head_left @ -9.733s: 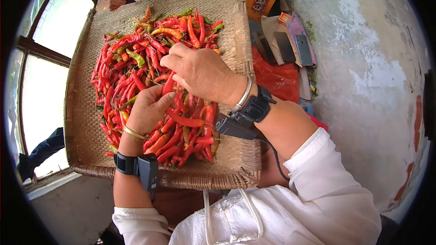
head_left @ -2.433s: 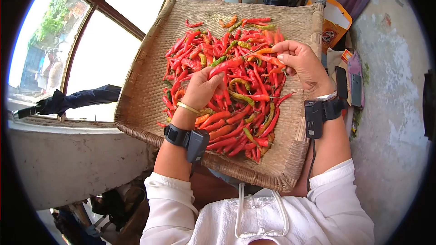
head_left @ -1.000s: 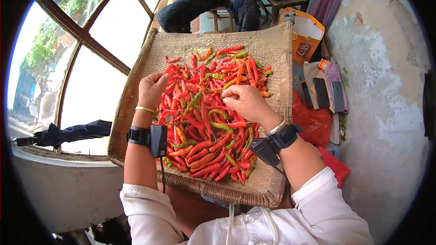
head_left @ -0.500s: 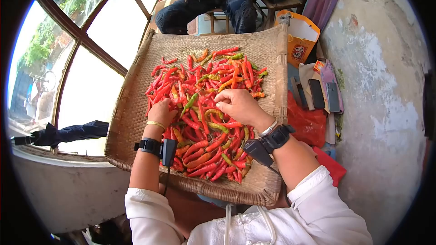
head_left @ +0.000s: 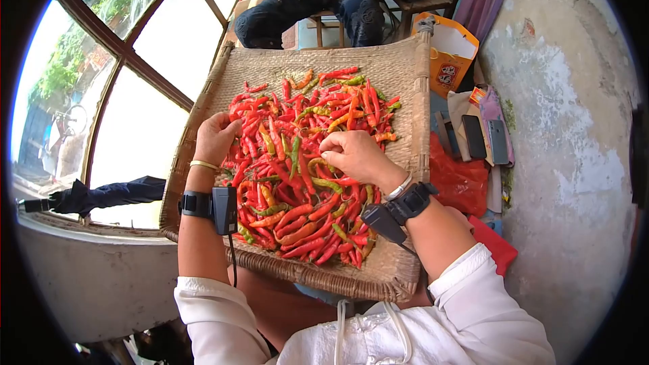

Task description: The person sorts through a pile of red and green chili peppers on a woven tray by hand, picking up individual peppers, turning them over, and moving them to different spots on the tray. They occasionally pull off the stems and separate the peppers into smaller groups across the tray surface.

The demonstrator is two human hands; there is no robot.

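Observation:
A broad heap of chili peppers (head_left: 297,223), mostly red with some green and orange ones, covers the middle of a woven tray (head_left: 405,257). At the heap's left edge is my left hand (head_left: 216,136), its fingers bent together beside red chilies. Whether anything is between those fingertips I cannot see. My right hand (head_left: 356,155) stays over the centre-right of the heap with thumb and fingers pinched. Its fingertips point left, and what they hold, if anything, is hidden. Near the right fingertips a green chili (head_left: 295,155) lies on top.
Across from me sits a person in dark trousers (head_left: 304,17). To the right are an orange paper bag (head_left: 446,54), two phones (head_left: 474,136) and a red plastic bag (head_left: 460,182) by the wall. A folded umbrella (head_left: 115,194) lies along the left window sill.
My left hand has moved from among the chilies up and left to the heap's edge. My right hand stays nearly in place. The seated person's hands have shifted.

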